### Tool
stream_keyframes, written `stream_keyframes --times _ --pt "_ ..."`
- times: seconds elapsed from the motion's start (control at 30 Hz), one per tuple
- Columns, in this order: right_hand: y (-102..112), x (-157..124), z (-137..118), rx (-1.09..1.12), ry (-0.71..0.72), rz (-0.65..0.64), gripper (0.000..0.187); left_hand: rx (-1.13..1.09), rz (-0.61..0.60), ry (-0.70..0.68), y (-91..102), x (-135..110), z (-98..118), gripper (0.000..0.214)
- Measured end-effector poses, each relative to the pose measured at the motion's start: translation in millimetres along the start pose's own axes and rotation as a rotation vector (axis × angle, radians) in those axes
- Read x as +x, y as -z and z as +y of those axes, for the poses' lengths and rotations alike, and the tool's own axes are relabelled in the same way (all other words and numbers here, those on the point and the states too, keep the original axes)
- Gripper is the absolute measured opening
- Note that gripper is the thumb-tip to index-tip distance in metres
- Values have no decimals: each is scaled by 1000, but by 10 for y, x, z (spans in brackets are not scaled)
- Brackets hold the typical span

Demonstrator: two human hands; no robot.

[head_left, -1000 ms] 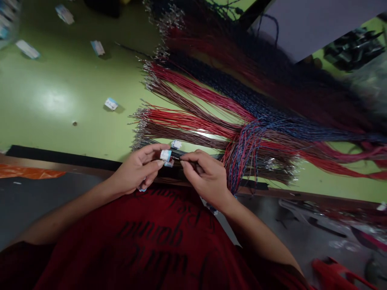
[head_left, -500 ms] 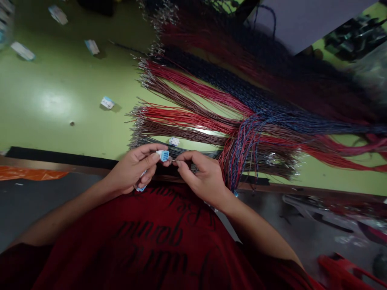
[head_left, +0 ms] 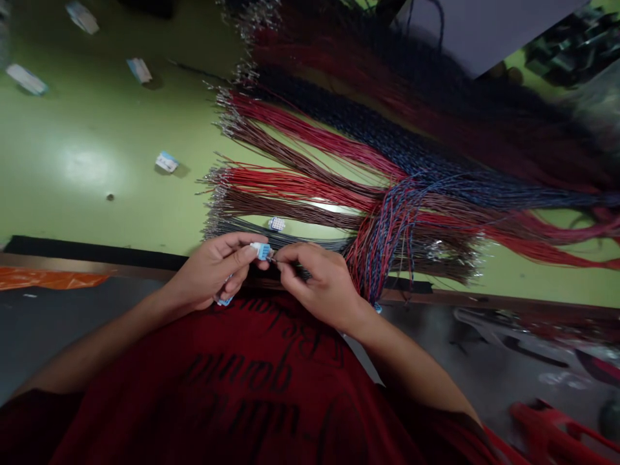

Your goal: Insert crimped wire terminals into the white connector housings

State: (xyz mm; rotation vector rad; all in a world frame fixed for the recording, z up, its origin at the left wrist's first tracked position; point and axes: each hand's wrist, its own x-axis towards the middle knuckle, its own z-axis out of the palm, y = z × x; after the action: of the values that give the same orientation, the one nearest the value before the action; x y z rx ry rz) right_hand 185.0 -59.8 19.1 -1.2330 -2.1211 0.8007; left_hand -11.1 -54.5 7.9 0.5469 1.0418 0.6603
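Note:
Between the thumb and fingers of my left hand [head_left: 217, 265] is a small blue-and-white connector housing [head_left: 262, 250], its face of holes turned to the right. A second blue housing [head_left: 224, 300] shows under the curled lower fingers of the same hand. My right hand [head_left: 320, 278] pinches thin wire ends with metal terminals [head_left: 272, 257] close by the housing's face; whether any terminal is inside a hole I cannot tell. Just beyond my hands, a white connector [head_left: 276, 223] lies on the dark wires [head_left: 237, 227].
Bundles of red wires [head_left: 290, 184], brown wires [head_left: 295, 212] and twisted blue-black wires [head_left: 329, 116] spread over the green table [head_left: 58, 200]. Several loose connectors lie at left, one connector [head_left: 167, 162] nearest. A red plastic stool [head_left: 557, 429] stands at lower right.
My right hand has moved slightly left, bringing the wire terminals closer to the housing's face. The left hand keeps its hold. The whole view has shifted a little.

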Motion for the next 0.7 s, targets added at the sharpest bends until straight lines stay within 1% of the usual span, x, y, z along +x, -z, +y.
stream_keyframes --times 0.17,0.3,0.5,0.7 --pt "-30 16 32 3 -20 6 14 12 25 9 -24 -2 36 42" --pt "-27 20 7 20 -25 27 14 28 54 -3 -37 4 42 41" --pt "-19 36 -46 53 14 54 13 22 49 -7 -23 19 15 36" --pt "-45 42 -40 55 14 88 11 -35 34 11 1 7 19 49"
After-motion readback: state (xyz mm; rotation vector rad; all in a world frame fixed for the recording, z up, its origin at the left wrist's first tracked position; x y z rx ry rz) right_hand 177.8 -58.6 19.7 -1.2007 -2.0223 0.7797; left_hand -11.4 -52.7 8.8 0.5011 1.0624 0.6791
